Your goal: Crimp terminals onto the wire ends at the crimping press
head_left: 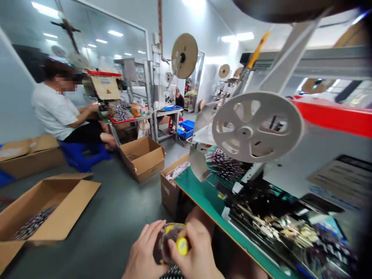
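Low in the middle of the head view, my left hand curls round a dark, shiny bundle with yellow patches; its exact kind is unclear. My right hand is closed at the bundle's right side. Between its thumb and fingers shows a small round yellow piece. I cannot tell whether this piece is joined to the bundle. Just below both hands, partly hidden, lie black-and-white striped small parts.
To my right stands a machine with a grey reel above a green bench top, where dark strips are piled. Open cardboard boxes stand on the floor at left and ahead. A seated person works at another machine.
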Action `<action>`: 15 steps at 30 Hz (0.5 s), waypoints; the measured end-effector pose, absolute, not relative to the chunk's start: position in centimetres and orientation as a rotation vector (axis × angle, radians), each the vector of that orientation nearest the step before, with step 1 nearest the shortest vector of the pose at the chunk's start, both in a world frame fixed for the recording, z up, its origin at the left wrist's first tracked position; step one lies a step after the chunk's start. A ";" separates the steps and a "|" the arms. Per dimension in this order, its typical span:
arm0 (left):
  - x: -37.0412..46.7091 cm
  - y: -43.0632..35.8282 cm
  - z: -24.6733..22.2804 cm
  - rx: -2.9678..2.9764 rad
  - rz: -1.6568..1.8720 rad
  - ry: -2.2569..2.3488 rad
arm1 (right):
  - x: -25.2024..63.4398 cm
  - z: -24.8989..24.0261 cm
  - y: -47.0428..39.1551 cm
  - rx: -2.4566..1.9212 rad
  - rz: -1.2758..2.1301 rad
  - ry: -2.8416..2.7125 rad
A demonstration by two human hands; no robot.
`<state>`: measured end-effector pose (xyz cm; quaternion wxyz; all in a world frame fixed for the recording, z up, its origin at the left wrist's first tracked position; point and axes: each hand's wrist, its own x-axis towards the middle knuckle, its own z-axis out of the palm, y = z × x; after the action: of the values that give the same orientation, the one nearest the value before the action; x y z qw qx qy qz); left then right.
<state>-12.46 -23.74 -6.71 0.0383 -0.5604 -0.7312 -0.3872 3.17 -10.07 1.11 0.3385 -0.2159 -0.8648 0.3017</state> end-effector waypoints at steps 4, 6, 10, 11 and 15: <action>-14.0 -25.8 -8.2 -1.407 -1.193 -2.344 | -2.9 2.5 -10.0 -0.567 0.621 -2.533; -14.6 -26.5 -8.9 -1.296 -1.180 -2.404 | -5.1 1.9 -9.9 -0.609 0.428 -2.672; -16.0 -27.7 -10.4 -1.237 -1.174 -2.473 | -7.8 -0.7 -10.2 -0.415 0.266 -2.786; -16.3 -28.0 -10.6 -1.254 -1.186 -2.477 | -8.2 -1.3 -10.4 -0.328 0.252 -2.783; -17.5 -28.6 -11.2 -1.406 -1.308 -2.510 | -8.1 -2.5 -10.5 0.033 0.159 -2.758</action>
<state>-17.46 -28.64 -11.18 -0.0096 -0.4450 -0.7941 -0.4139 -8.06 -10.50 -2.50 0.1884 0.0117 -0.9804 0.0567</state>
